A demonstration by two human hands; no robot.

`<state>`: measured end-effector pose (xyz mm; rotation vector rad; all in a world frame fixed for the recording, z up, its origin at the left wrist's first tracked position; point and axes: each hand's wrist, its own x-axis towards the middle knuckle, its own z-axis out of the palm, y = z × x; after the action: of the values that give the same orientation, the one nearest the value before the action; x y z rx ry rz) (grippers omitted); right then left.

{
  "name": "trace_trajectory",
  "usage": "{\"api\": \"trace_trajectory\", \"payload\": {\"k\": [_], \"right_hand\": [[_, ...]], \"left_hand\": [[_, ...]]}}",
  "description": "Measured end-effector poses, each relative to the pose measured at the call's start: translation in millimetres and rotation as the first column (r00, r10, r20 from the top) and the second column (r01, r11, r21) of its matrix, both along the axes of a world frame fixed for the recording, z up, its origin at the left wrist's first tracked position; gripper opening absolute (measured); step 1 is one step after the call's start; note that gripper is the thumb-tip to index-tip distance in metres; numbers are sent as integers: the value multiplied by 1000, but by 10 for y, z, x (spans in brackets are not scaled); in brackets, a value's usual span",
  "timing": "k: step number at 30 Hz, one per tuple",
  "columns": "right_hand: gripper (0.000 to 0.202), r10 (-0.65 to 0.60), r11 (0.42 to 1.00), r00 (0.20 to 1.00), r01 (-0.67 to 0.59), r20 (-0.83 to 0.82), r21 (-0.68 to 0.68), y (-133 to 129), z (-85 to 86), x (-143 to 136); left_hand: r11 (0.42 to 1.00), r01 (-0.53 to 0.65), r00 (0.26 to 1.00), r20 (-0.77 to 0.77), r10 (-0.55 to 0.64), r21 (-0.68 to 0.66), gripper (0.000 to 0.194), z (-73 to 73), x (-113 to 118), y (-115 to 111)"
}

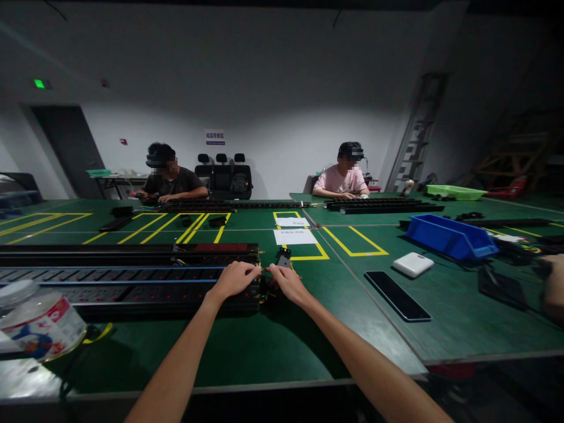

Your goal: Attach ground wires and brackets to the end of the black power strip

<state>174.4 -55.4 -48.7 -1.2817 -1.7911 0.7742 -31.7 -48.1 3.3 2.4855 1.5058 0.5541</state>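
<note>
Long black rails (145, 292) with rows of small red marks lie side by side on the green table, a blue strip running along them. My left hand (235, 279) rests over the right end of these rails, its thumb and fingertips pinched together. Close beside it, my right hand (287, 283) is also closed in a pinch, just past the rail ends. Something thin, perhaps a wire, shows between the fingertips, too small to name. Dark small parts (268, 291) hang below the fingers. A small grey and black piece (284, 258) lies just behind my right hand.
Two people (176, 179) (341, 176) sit across the table. White paper labels (295, 236) lie beyond my hands. To the right are a phone (396, 295), a white box (413, 265), a blue bin (449, 237) and another person's hand (553, 285). A clear jar (42, 323) stands front left.
</note>
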Motion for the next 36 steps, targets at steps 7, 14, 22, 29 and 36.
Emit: {"api": "trace_trajectory", "payload": {"k": [7,14,22,29,36], "right_hand": [[70,46,999,998,-46,-43,-4,23,-44,-8],[69,82,997,995,-82,-63,0,38,-68,-11],[65,108,994,992,-107,-68,6,27,-70,-12],[67,127,992,989,-128,-72,-13,4,-37,-11],[69,153,984,981,-163,-117,-78,-8,-22,-3]], "left_hand": [[1000,7,1000,8,-7,4,58,-8,-7,-2],[1000,7,1000,7,-7,5,58,1,-1,-6],[1000,6,1000,3,-6,-1,57,-2,-6,-8],[1000,9,1000,14,-9,-5,56,-3,-7,-5],[1000,9,1000,19,-9,5,57,6,-4,-9]]}}
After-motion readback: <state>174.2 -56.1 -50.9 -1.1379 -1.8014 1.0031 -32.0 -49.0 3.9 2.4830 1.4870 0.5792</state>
